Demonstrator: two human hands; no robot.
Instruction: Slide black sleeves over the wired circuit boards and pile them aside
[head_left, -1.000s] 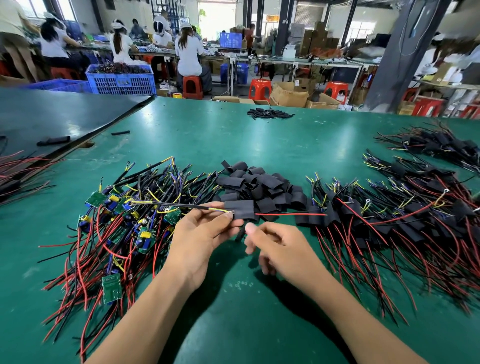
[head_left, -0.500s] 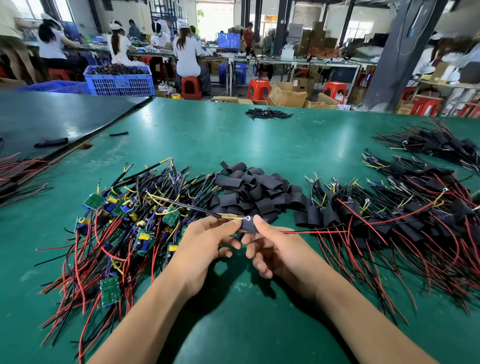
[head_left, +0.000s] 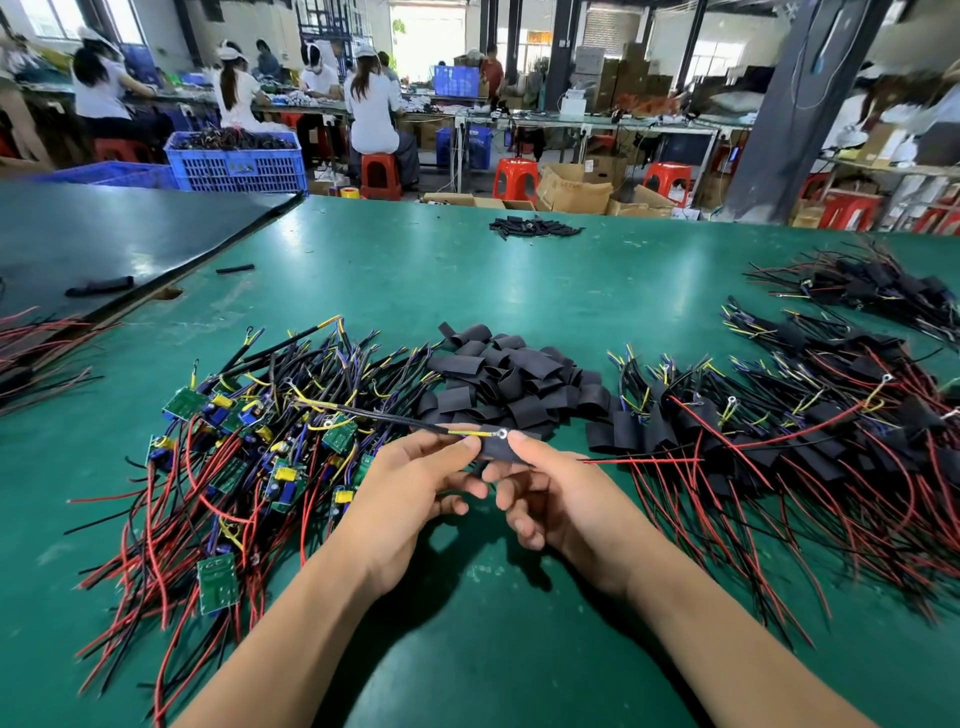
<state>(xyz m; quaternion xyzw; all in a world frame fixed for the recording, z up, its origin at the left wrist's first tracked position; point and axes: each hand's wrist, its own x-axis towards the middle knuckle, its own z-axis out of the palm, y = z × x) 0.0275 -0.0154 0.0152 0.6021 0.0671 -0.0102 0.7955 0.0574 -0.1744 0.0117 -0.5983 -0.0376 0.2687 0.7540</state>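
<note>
My left hand (head_left: 410, 488) pinches one yellow ring-tipped wire (head_left: 470, 433); my right hand (head_left: 556, 493) pinches one flat black soft sleeve (head_left: 498, 452). Loose sleeves (head_left: 514, 374) at 12 o'clock: too many to count.

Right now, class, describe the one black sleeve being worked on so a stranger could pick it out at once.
On the green table, find the heap of loose black sleeves in the middle. Just nearer than it, the left hand and right hand meet, pinching the sleeve between them. Unlike the heap's, it is held up, with a ring-tipped yellow wire across it.
</note>
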